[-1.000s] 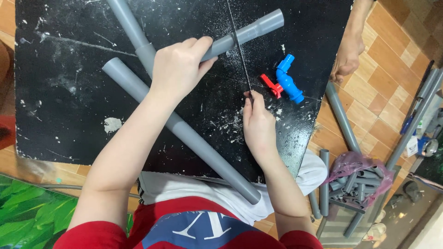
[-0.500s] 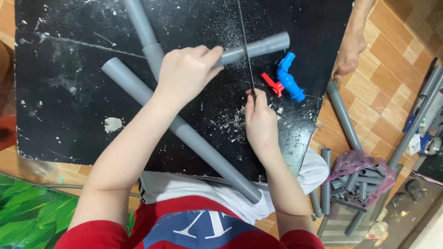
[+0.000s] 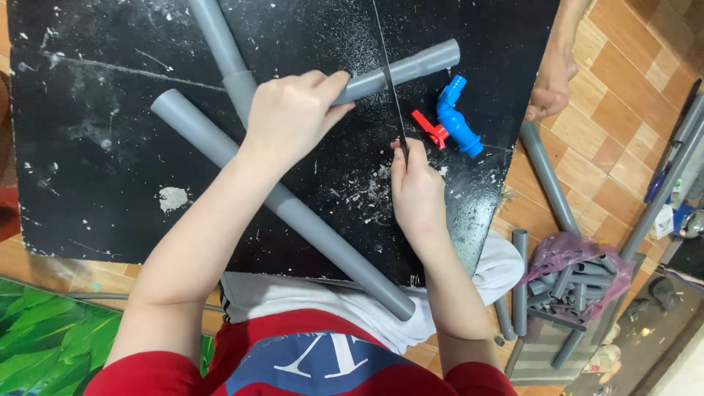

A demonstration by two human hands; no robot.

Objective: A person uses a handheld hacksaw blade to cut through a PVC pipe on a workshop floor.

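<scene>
1. The left hand (image 3: 293, 117) reaches forward from a bare forearm that runs up from the lower left; its fingers are curled shut around a short grey pipe (image 3: 411, 67), pressing it down onto the board; the thumb lies along the near side of the pipe.
2. The right hand (image 3: 416, 192) sits nearer the body, wrist bent slightly; it is closed in a fist around the near end of a thin dark saw blade (image 3: 389, 77), which runs away from the person, almost straight up the picture; the handle itself is hidden inside the fist.
3. The blade crosses the short grey pipe just right of the left hand's fingertips, touching it or very close above it; I cannot tell how deep it sits.
4. A long grey pipe (image 3: 286, 209) lies diagonally under the left forearm, from upper left to the near edge of the board; another grey pipe with a socket (image 3: 224, 55) runs up out of view behind the left hand.
5. A blue plastic tap (image 3: 458, 117) with a red handle (image 3: 431, 130) lies just right of the blade, apart from both hands.
6. The surface is a black board (image 3: 95, 161), scratched and strewn with pale shavings, thickest near the right hand.
7. Beyond the board's right edge is a brown tiled floor (image 3: 631, 66); another person's hand (image 3: 550, 92) hangs there; further grey pipe offcuts (image 3: 579, 282) lie on a pink plastic bag (image 3: 557, 249) on the floor.
</scene>
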